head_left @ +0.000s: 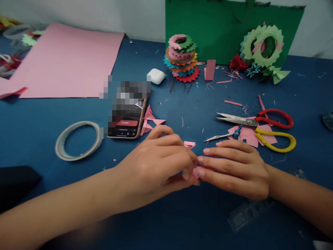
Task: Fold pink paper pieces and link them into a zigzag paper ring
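Note:
My left hand (161, 159) is closed, its thumb and fingertips pinching a small folded piece of pink paper (195, 172) that mostly hides behind the fingers. From the other side, my right hand (236, 170) meets the same piece at its fingertips; its fingers are long and slightly apart, and its thumb is hidden. Just beyond my hands lies another folded pink strip (189, 144). Folded pink paper pieces (151, 121) rest beside the phone. Above my right hand, scissors (251, 122) with red and yellow handles lie over pink paper pieces (247, 134), close to a blue-and-white compass-like tool (226, 135).
On the left are a tape roll (59, 147), a partly blurred phone (127, 121) and a large pink sheet (70, 62). A white earbud case (156, 76), a stack of colourful paper rings (180, 59), green paper rings (278, 41) and a green board (208, 31) stand farther back.

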`<state>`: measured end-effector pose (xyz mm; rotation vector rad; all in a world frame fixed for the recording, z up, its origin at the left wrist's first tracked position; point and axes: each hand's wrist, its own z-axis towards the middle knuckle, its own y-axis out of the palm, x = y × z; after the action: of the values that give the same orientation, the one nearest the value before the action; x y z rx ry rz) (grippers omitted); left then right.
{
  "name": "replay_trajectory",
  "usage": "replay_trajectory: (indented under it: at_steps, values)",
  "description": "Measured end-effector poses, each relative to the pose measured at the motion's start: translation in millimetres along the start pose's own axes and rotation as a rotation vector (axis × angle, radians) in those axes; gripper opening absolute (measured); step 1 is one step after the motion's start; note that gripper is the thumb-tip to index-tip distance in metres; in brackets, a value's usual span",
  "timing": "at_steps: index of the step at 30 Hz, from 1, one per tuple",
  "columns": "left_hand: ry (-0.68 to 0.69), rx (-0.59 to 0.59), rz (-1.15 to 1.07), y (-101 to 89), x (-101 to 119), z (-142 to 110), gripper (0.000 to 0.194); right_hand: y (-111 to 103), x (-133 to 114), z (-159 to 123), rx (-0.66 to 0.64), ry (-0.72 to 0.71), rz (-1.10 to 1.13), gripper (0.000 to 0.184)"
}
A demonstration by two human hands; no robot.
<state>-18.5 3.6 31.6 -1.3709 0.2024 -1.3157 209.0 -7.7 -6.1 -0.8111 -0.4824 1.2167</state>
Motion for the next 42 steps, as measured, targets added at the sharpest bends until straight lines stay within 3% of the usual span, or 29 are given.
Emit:
replay_trajectory:
  at_steps: [7,15,17,20,23,25,28,31,38,42]
  values:
    - [0.009,-0.035,-0.020,-0.7,0,-1,0.024,-8,1,-2,-0.020,-0.039,0.000,0.017]
    - [-0.037,-0.017,-0.177,1.3,-1,2,0.031,2,-1,0,0.028,-0.026,0.095,0.016]
    - [-0.047,0.031,-0.201,1.9,-2,2,0.029,3,-1,2,0.044,0.072,0.152,0.013]
    - [-0.130,0.070,-0.263,3.1,-2,2,0.026,3,-3,9,0.078,0.383,0.351,0.014]
    - [-0.295,0.125,-0.348,6.6,-3,0,0.024,3,-6,15,-0.001,0.773,0.668,0.012]
    - [-0.383,0.184,-0.389,9.9,-3,0,0.021,2,-8,17,-0.062,0.926,0.783,0.014]
    - [-0.417,0.228,-0.358,14.2,-1,-1,0.012,0,-8,17,-0.033,0.995,0.777,0.016]
    - [-0.400,0.215,-0.292,16.6,1,-1,0.022,-1,-7,16,-0.017,1.047,0.743,0.019]
    - [-0.325,0.237,-0.346,16.1,0,-3,0.027,3,-4,12,-0.061,1.115,0.804,0.023]
    - [-0.369,0.231,-0.418,16.0,1,-2,0.028,5,-2,13,-0.044,1.094,0.872,0.022]
